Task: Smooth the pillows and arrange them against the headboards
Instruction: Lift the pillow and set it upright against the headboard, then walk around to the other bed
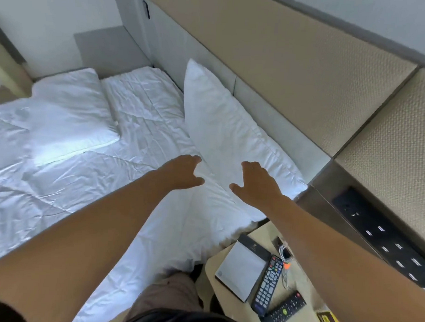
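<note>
Plump white fabric pillow (222, 127) propped upright, leaning on the grey-and-beige padded headboard (295, 74). Second white pillow (69, 115) flat on the wrinkled white bed sheet (139, 138), well apart. Left hand (182, 170) and right hand (256, 184) spread, grip released, at the near pillow's lower edge; contact probably light, hard to confirm. Two black remote controls (269, 282) on the beige bedside surface (305, 294).

- Soft, even light fills the room; the strongest comes from the left.
- A glare patch burns out the duvet (48, 153) below the far pillow (72, 111).
- The near pillow (222, 134) shows only faint shadow in its folds.
- The headboard (296, 67) bows with wide-angle distortion.
- Overall focus is slightly soft; the remotes (268, 285) look blurred.
</note>
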A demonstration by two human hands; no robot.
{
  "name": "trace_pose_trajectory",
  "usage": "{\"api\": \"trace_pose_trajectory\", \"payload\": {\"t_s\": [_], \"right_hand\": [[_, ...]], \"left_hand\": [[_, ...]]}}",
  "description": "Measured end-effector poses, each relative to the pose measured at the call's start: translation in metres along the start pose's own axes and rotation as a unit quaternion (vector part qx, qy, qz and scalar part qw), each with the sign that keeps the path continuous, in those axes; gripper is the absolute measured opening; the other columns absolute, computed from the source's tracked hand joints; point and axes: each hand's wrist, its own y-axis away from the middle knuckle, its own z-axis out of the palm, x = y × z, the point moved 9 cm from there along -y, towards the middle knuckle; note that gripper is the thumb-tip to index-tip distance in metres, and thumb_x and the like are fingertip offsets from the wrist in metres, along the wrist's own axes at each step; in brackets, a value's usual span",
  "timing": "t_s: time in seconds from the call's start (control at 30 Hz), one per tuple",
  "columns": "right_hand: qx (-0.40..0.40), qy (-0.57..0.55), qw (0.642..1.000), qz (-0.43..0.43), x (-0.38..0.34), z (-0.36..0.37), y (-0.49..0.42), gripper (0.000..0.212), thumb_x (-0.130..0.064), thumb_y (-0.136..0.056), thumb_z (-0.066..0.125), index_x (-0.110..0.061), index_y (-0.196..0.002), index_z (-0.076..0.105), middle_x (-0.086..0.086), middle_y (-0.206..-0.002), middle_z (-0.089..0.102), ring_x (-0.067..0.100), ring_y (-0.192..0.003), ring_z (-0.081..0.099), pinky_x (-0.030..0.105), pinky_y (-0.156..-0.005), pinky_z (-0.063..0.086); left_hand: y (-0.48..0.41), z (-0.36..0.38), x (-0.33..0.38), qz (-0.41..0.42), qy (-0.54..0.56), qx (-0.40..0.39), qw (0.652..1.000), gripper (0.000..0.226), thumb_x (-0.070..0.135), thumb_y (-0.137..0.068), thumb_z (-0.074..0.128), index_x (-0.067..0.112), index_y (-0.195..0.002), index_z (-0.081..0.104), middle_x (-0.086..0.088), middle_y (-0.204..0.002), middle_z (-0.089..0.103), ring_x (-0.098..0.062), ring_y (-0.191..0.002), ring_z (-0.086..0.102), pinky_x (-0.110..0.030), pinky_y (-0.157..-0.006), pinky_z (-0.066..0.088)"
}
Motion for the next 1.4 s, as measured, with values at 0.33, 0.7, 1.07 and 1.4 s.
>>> {"api": "trace_pose_trajectory", "payload": {"t_s": [0.33,0.7,1.07,1.4], "right_hand": [[-0.049,0.042,0.998,0.018,-0.021,0.014,0.007,0.049,-0.031,-0.096,0.053,-0.009,-0.138,0.04,0.01,-0.128,0.05,0.028,-0.113,0.056,0.041,-0.094,0.052],[-0.082,0.082,0.992,-0.055,-0.125,0.016,-0.021,0.053,-0.031,-0.094,0.053,-0.012,-0.141,0.039,0.009,-0.132,0.049,0.028,-0.118,0.055,0.043,-0.098,0.05],[-0.178,0.191,0.902,-0.345,-0.375,0.123,-0.015,0.052,-0.034,-0.097,0.052,-0.009,-0.141,0.04,0.013,-0.136,0.051,0.032,-0.123,0.055,0.041,-0.101,0.048],[-0.252,0.23,0.698,-0.63,-0.6,0.257,0.207,0.052,-0.036,-0.096,0.054,-0.01,-0.14,0.042,0.013,-0.138,0.05,0.03,-0.126,0.053,0.038,-0.1,0.046]], "left_hand": [[0.038,0.001,-0.035,-0.026,-0.037,-0.008,0.999,0.06,0.038,-0.095,0.057,0.015,-0.147,0.04,-0.007,-0.151,0.044,-0.024,-0.138,0.042,-0.038,-0.109,0.039],[0.089,-0.005,-0.13,-0.079,0.007,0.01,0.997,0.064,0.042,-0.096,0.054,0.017,-0.152,0.034,-0.004,-0.155,0.041,-0.022,-0.143,0.036,-0.038,-0.115,0.034],[0.321,0.027,-0.303,-0.389,0.106,0.078,0.912,0.063,0.047,-0.095,0.053,0.021,-0.15,0.037,-0.003,-0.154,0.041,-0.023,-0.142,0.039,-0.038,-0.114,0.035],[0.631,0.138,-0.316,-0.659,0.228,0.118,0.707,0.078,0.05,-0.092,0.057,0.018,-0.155,0.025,-0.011,-0.147,0.047,-0.03,-0.133,0.049,-0.042,-0.106,0.043]]}}
